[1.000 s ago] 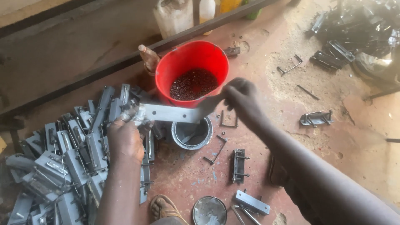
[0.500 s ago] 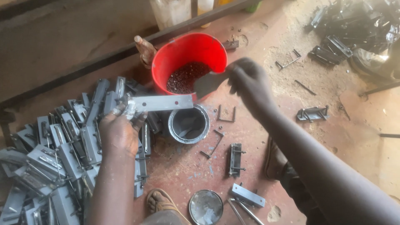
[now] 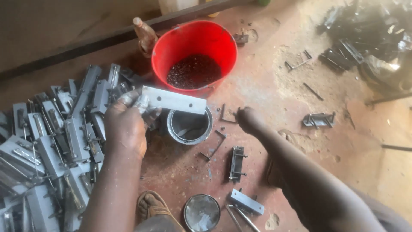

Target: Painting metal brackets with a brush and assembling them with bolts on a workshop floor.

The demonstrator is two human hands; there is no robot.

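Observation:
My left hand (image 3: pixel 126 122) grips one end of a flat grey metal plate (image 3: pixel 174 99) with holes, holding it level over a round metal tin (image 3: pixel 189 126). My right hand (image 3: pixel 249 119) hovers low over the floor, just right of the tin, beside a bent metal rod (image 3: pixel 226 114). Its fingers are curled and whether it holds anything is hidden. A red bucket (image 3: pixel 195 43) holding small dark pieces stands just beyond the plate.
A heap of grey metal latch parts (image 3: pixel 51 141) covers the floor at left. Loose bolts and latch pieces (image 3: pixel 237 163) lie near my foot (image 3: pixel 152 206), with a tin lid (image 3: pixel 201 212). Dark scrap (image 3: pixel 365 30) is piled at the far right. A brown bottle (image 3: pixel 143 34) stands behind the bucket.
My right hand let go of the plate's far end and dropped down to the floor right of the tin. The left hand keeps the plate over the tin.

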